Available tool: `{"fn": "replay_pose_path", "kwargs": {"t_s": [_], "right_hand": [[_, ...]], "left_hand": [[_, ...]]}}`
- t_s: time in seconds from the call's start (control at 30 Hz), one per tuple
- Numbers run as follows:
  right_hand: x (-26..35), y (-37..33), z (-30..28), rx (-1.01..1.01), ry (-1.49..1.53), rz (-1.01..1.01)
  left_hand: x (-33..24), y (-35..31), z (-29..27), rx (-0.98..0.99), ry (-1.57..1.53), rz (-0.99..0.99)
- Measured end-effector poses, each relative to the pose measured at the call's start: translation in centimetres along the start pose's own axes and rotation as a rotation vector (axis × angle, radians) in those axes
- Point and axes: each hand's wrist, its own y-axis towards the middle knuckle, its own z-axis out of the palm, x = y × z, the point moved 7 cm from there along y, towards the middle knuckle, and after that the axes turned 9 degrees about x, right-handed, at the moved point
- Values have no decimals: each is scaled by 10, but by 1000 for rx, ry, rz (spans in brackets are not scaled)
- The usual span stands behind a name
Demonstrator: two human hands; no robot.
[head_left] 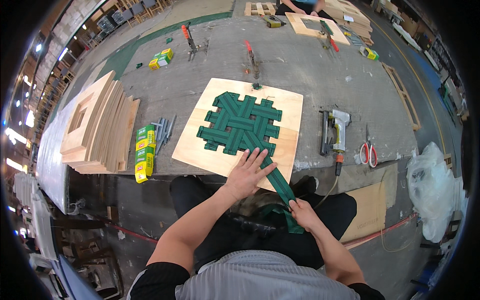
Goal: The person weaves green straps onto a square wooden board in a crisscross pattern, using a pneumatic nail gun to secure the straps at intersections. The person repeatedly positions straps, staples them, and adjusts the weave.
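A square wooden panel (195,142) lies on the grey work table, with green webbing straps (241,123) woven across its middle. One long green strap (281,184) runs diagonally off the weave toward my lap. My left hand (247,172) lies with fingers spread on the panel, its fingertips pressing on that strap near the weave's lower right. Beyond the panel's near edge, my right hand (303,215) is closed round the strap, and the loose end hangs below it. To the right of the panel lies a staple gun (338,131) with an air hose.
Red-handled scissors (369,152) lie right of the staple gun. Staple boxes (145,152) and loose staple strips (164,132) sit left of the panel, beside stacked wooden panels (97,130). Toggle clamps (189,42) stand farther back. Across the table, another person (302,6) sits behind a wooden frame (300,25).
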Motion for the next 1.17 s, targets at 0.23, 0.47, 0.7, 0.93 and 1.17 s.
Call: {"fn": "replay_pose_path", "kwargs": {"t_s": [0.23, 0.47, 0.7, 0.93, 1.17], "right_hand": [[-7, 40, -2, 0, -68, -50], [-7, 52, -2, 49, -6, -98], [-6, 48, 2, 71, 176, 52], [12, 36, -11, -133, -147, -126], [122, -36, -100, -677, -341, -388]], "left_hand": [[-43, -27, -6, -31, -299, 122], [-67, -41, 69, 100, -936, -203], [-79, 13, 98, -17, -1130, -118], [-71, 19, 97, -106, -916, -67], [-60, 24, 103, -138, -819, 14]]}}
